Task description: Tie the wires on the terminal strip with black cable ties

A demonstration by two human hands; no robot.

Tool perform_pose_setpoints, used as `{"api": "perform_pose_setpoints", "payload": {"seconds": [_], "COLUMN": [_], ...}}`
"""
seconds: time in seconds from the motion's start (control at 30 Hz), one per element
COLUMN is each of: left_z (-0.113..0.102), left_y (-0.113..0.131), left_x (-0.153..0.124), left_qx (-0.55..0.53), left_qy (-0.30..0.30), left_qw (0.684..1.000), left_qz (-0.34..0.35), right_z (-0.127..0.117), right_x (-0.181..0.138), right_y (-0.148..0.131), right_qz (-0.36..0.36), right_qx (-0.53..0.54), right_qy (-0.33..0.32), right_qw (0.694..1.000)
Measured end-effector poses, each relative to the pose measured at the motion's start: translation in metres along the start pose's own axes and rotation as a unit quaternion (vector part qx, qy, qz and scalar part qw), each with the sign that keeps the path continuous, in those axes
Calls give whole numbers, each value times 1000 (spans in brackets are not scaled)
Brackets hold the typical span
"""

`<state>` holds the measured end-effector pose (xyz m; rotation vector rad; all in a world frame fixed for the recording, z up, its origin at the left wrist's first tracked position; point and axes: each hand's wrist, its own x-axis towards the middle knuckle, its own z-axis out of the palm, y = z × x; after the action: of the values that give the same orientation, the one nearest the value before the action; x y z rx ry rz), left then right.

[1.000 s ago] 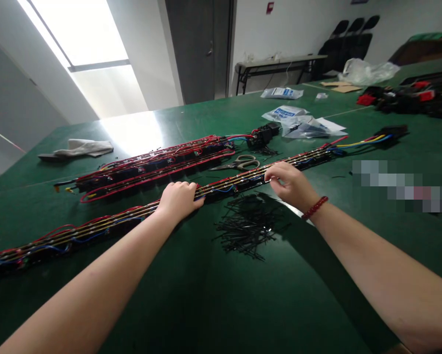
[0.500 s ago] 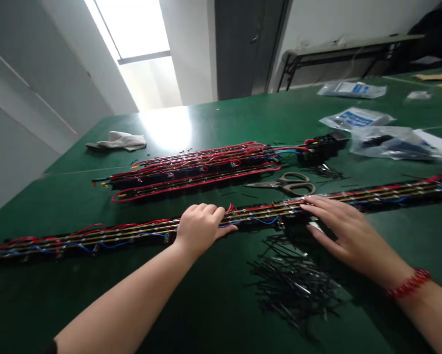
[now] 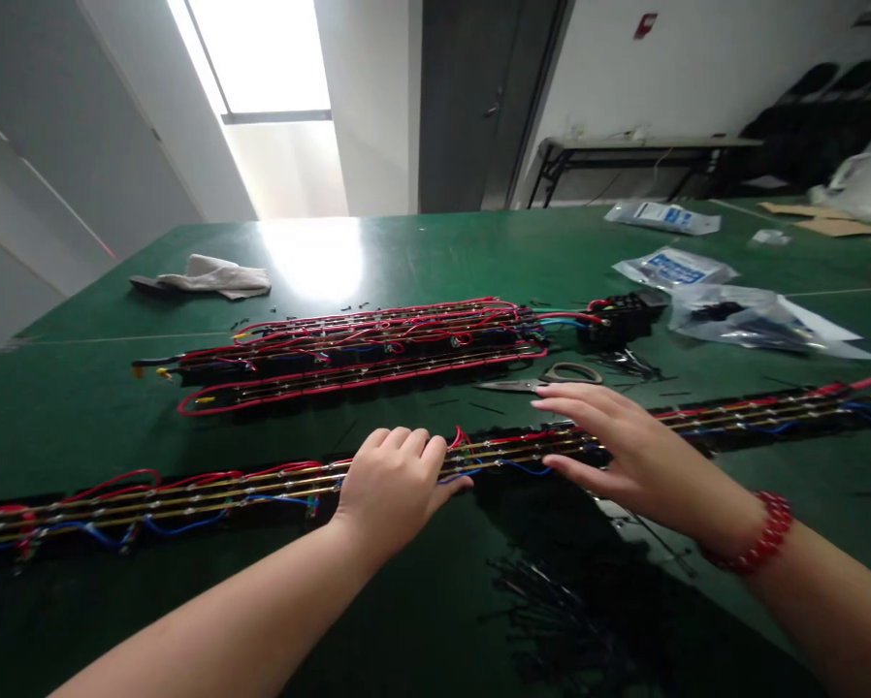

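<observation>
Two hands show in my head view, both at one strip [image 3: 209,491]. The left hand [image 3: 393,487] is clamped over it, fingers curled across the top and thumb along the near edge. The right hand [image 3: 635,460] is spread, thumb and fingers apart, poised about the strip (whether it touches, I cannot tell). The strip lies lengthwise across the table [image 3: 261,620], running out of view at the left. I judge it light for its length and fairly stiff, though apt to flex if lifted by one end; its rails look smooth, its thin wires fragile. I would grip the black sides at two places well apart, away from the wires. Nearer me sits a shadowed pile of ties [image 3: 559,601]; beyond are scissors [image 3: 577,372], a red-wired bundle [image 3: 377,334], bags [image 3: 674,268] and a cloth [image 3: 221,276]. The tabletop is green, flat and glossy under the window [image 3: 268,58]. Past it stand a dark door [image 3: 465,97] and a side table [image 3: 646,143].
</observation>
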<state>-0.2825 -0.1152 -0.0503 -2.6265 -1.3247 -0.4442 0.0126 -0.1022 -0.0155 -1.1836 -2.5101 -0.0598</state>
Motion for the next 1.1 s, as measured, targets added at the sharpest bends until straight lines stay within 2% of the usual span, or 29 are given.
{"api": "perform_pose_setpoints", "payload": {"seconds": [0.13, 0.27, 0.6, 0.9, 1.1], "left_z": [-4, -4, -5, -4, -5], "left_y": [-1, -1, 4, 2, 2], "left_x": [-2, -3, -7, -4, -4], "left_qx": [-20, -27, 4, 9, 9], "left_qy": [-4, 2, 46, -5, -14], "left_qw": [1000, 999, 998, 999, 999], "left_qz": [17, 22, 33, 40, 34], "right_z": [21, 35, 28, 31, 31], "right_x": [17, 12, 2, 0, 0], "right_y": [-18, -22, 2, 2, -1], "right_qz": [21, 18, -27, -33, -29], "right_qx": [38, -12, -22, -44, -50], "right_qy": [-22, -13, -29, -10, -8], "right_qw": [999, 1000, 999, 998, 998]}}
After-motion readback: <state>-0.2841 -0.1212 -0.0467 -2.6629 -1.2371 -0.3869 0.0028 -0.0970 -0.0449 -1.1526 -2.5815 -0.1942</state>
